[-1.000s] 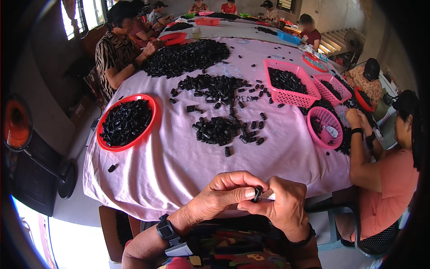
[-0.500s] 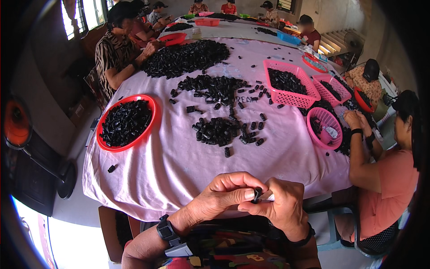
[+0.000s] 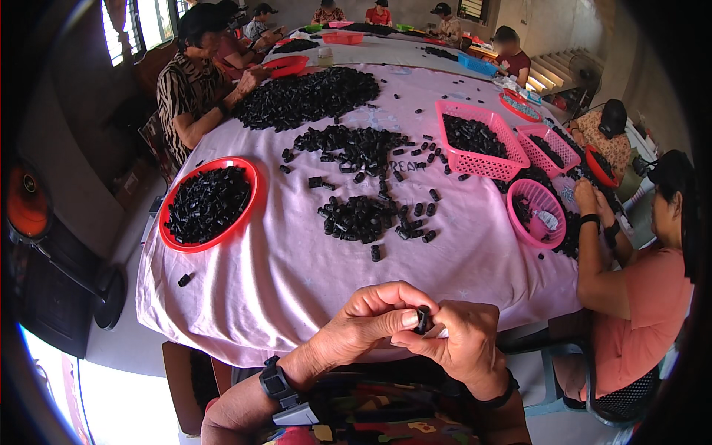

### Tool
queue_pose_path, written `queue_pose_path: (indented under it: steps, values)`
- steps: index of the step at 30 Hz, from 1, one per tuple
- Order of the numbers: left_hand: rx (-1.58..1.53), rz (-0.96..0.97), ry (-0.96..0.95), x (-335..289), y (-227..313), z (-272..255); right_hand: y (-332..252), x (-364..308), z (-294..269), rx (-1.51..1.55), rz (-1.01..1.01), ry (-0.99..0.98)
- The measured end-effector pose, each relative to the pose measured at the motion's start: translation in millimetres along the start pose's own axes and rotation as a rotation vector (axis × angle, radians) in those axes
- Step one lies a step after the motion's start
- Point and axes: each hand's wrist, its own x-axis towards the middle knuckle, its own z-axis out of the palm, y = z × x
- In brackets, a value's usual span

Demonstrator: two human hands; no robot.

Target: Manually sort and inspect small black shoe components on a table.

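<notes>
Near the table's front edge, my left hand (image 3: 371,315) pinches a small black plastic piece (image 3: 423,319) between thumb and fingers. Against that piece my right hand (image 3: 469,337) is closed on a small whitish object (image 3: 440,331), mostly covered by the fingers, so its kind cannot be made out. Beyond my hands lies a small pile of black cylindrical pieces (image 3: 356,219) on the pink cloth, with a few loose ones beside it. A red round tray (image 3: 257,194) heaped with similar black pieces sits to the left.
A larger black heap (image 3: 311,96) lies farther back. On the right stand a pink rectangular basket (image 3: 489,165) and a pink round basket (image 3: 512,215). A person in an orange shirt (image 3: 638,319) works at the right; other people sit around the table. A fan (image 3: 30,200) stands left.
My right hand has shifted slightly left, closer to the black piece, and less of the whitish object shows. The black piece is turned more upright in my left fingers.
</notes>
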Motion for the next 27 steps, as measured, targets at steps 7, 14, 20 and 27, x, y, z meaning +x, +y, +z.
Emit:
queue_pose_path:
  steps: [7,14,20,27]
  values:
    - [-0.062,-0.05,0.007,-1.0,0.2,0.3,-3.3,2.0,-6.3,0.033,0.07,0.008]
    - [-0.09,-0.055,0.032,-1.3,1.2,3.1,-2.6,2.0,-6.4,0.011,0.122,-0.011]
    - [-0.113,-0.042,-0.016,-1.0,-1.4,0.3,-2.7,1.3,-6.1,-0.005,0.134,-0.023]
    - [-0.126,-0.064,-0.005,-1.2,-4.7,-1.8,-3.5,1.3,-4.9,0.007,0.152,-0.027]
